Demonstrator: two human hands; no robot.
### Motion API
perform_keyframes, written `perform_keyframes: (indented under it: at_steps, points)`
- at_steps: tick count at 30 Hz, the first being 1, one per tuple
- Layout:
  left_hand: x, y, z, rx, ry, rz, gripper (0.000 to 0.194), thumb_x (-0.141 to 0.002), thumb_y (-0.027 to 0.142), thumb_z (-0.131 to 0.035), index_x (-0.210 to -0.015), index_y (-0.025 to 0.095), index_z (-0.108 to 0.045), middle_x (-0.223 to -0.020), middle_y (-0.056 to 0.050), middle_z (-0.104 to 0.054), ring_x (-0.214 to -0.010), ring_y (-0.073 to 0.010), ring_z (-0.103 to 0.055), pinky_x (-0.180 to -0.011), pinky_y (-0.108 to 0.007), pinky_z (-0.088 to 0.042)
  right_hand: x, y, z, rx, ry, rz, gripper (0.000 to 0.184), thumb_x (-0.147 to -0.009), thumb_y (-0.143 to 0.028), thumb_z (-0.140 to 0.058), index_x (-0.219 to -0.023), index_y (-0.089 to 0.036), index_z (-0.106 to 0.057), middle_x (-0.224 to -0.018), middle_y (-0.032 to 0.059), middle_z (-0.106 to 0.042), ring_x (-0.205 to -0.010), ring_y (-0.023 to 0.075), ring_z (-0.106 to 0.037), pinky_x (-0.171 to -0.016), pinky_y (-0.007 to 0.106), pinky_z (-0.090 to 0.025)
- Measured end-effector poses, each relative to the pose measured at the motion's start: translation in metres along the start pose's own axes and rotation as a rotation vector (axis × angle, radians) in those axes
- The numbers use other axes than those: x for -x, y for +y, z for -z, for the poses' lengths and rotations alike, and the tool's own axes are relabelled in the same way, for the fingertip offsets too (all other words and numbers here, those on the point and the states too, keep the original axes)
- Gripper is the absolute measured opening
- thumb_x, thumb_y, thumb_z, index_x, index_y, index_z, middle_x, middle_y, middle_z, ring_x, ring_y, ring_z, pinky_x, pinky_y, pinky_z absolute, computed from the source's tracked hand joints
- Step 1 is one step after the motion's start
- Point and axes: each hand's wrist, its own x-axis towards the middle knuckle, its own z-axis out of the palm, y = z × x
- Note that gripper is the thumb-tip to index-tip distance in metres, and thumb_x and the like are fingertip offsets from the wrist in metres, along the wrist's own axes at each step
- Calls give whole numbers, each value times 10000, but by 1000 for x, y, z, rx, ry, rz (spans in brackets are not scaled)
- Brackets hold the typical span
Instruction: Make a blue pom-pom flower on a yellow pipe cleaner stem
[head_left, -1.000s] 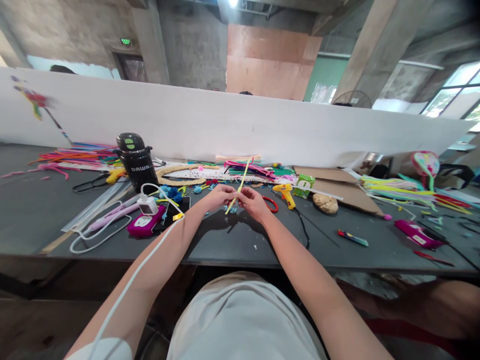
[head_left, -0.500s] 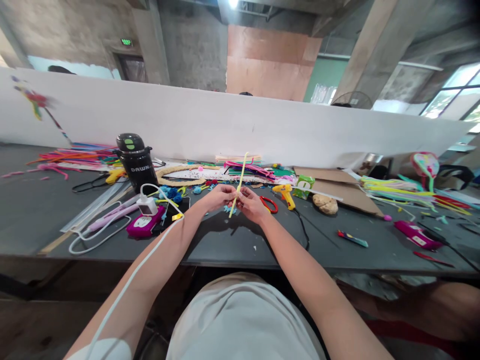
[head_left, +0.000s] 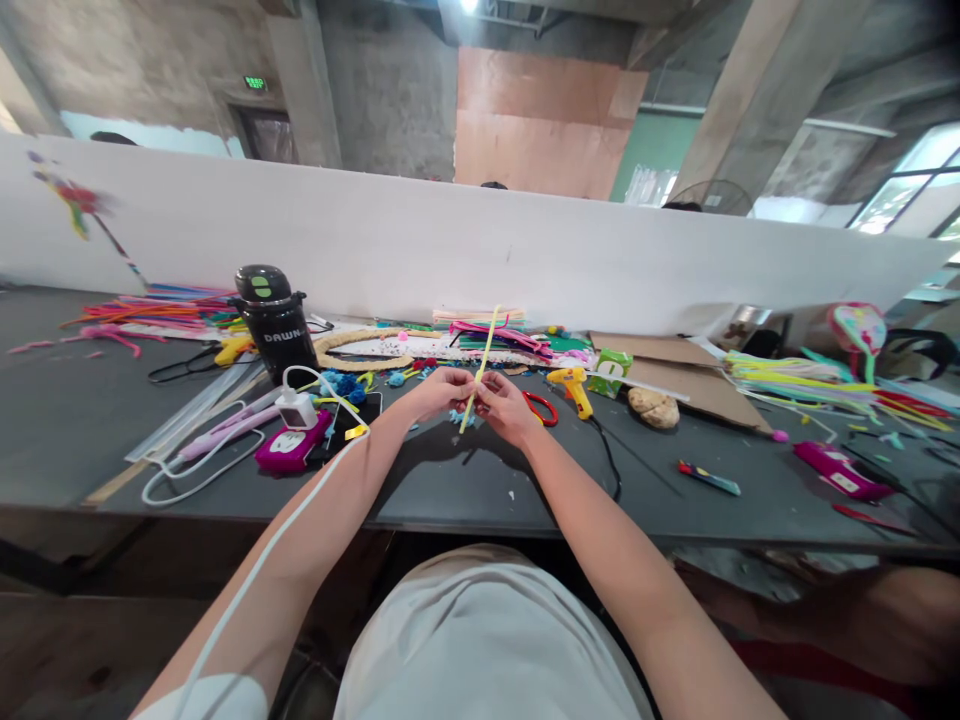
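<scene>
A pale yellow pipe cleaner (head_left: 489, 340) stands nearly upright between my hands, leaning a little to the right at its top. My left hand (head_left: 445, 391) pinches it from the left, around its lower middle. From the other side my right hand (head_left: 507, 408) grips it at about the same height, the fingertips of both hands close together. Its lower end shows below my fingers, over the dark table (head_left: 465, 495). Small blue fuzzy pieces lie on the table behind my hands, partly hidden. Red-handled scissors (head_left: 541, 408) rest just right of my right hand.
A yellow glue gun (head_left: 574, 390) with a black cord lies right, near a stone-like lump (head_left: 652, 407). Left are a black bottle (head_left: 276, 325), a magenta power strip (head_left: 289, 450) and a white cable running over my left arm. Colourful pipe cleaners (head_left: 810, 380) and cardboard (head_left: 682, 390) line the back.
Both hands keep their grip on the pipe cleaner in almost the same pose. The whole view has shifted very slightly.
</scene>
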Motion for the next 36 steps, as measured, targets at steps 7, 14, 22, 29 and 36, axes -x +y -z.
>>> perform_keyframes:
  at_steps: [7, 14, 22, 29, 36]
  points:
    - [1, 2, 5, -150, -29, -40, 272, -721, 378, -741, -697, 124, -647, -547, 12, -538, -480, -76, -462, -493, -217, -342, -4, -13, 9, 48, 59, -13, 391, -673, -506, -782, -900, -207, -674, -707, -20, -602, -587, 90, -506, -565, 237, -420]
    - [0, 0, 6, -261, -33, -66, 238, -768, 360, -667, -686, 137, -644, -539, 10, -547, -498, -91, -484, -518, -222, -356, -6, -7, 13, 141, 147, 35, 326, -620, -434, -825, -750, -184, -661, -636, -34, -590, -576, 87, -489, -544, 229, -385]
    - [0, -4, 8, -295, -60, -29, 229, -742, 356, -663, -691, 135, -636, -586, -2, -565, -522, -104, -508, -522, -230, -369, -5, -5, 13, 224, 113, -5, 365, -617, -491, -809, -714, -166, -673, -616, -16, -582, -578, 100, -498, -549, 242, -393]
    - [-3, -5, 10, -285, -2, -42, 333, -798, 456, -606, -770, 127, -649, -697, -35, -615, -609, -132, -563, -564, -239, -426, -8, -1, 17, 249, 195, 40, 367, -594, -497, -819, -703, -179, -674, -634, -14, -608, -581, 107, -511, -566, 258, -410]
    - [-2, -4, 7, -318, 13, -71, 415, -761, 522, -670, -839, 114, -679, -712, -37, -635, -605, -119, -565, -585, -233, -452, -8, -2, 16, 227, 226, 30, 373, -605, -504, -815, -698, -165, -690, -651, 13, -633, -609, 128, -555, -577, 267, -432]
